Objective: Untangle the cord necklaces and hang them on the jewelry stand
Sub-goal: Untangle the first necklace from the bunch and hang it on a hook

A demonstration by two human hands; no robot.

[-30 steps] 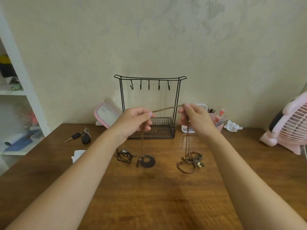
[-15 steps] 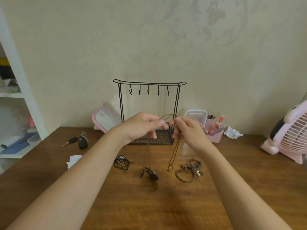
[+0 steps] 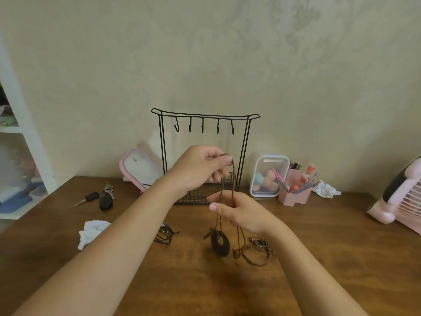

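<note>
The fingers [image 3: 224, 159] of the left hand [image 3: 196, 172] were pinched together on the top bend of a brown cord necklace [image 3: 228, 179], held up in front of the lower part of the jewelry stand [image 3: 206, 115]. From that pinch 2 strands of the cord dropped straight down into the right hand [image 3: 243, 213], whose fingers [image 3: 215, 206] were curled loosely round them lower down and nearer. Below the right hand the strands ran on to a dark oval pendant [image 3: 219, 244] low over the counter [image 3: 205, 288]; whether it touched the wood cannot be told.

The stand stood at the far edge of the counter against the wall, with 5 hooks [image 3: 202, 128] under its top bar and a wire basket [image 3: 194, 197] at its base. A tangle of brown cords [image 3: 259, 250] lay on the counter just right of the pendant, partly behind the right wrist. A smaller dark bundle of cords [image 3: 165, 234] lay to the left, beside the left forearm.

Keys [image 3: 103, 198] and a white tissue [image 3: 91, 231] lay on the left. A pink mirror [image 3: 141, 167] leaned left of the stand. To the right stood a clear box [image 3: 268, 176], a pink brush holder [image 3: 296, 195], a crumpled tissue [image 3: 326, 190] and a pink fan [image 3: 401, 201].
</note>
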